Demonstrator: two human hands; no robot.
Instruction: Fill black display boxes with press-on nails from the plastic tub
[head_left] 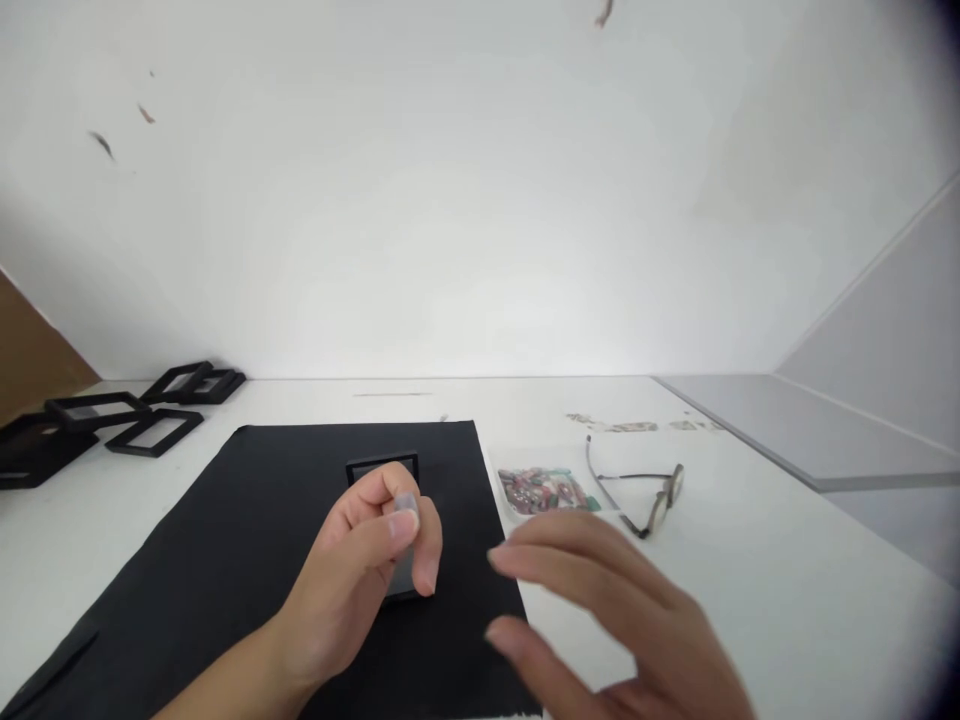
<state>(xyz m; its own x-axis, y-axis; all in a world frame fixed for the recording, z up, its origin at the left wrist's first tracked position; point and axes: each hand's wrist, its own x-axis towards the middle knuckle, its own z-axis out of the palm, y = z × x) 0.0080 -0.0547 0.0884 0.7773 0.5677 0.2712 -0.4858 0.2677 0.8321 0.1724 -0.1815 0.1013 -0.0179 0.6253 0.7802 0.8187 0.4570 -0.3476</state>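
My left hand [367,565] is over a black mat [247,540], fingers curled round a small black frame box [382,468] with a clear window, which it grips from the near side. My right hand [607,620] hovers just to the right of it at the mat's right edge. Its fingers are stretched out and slightly blurred, and it holds nothing.
A clear packet of small coloured pieces [546,490] lies right of the mat, with a pair of glasses [645,490] beside it. Several empty black frames [112,420] sit at the far left of the white table [787,560]. A white wall stands behind.
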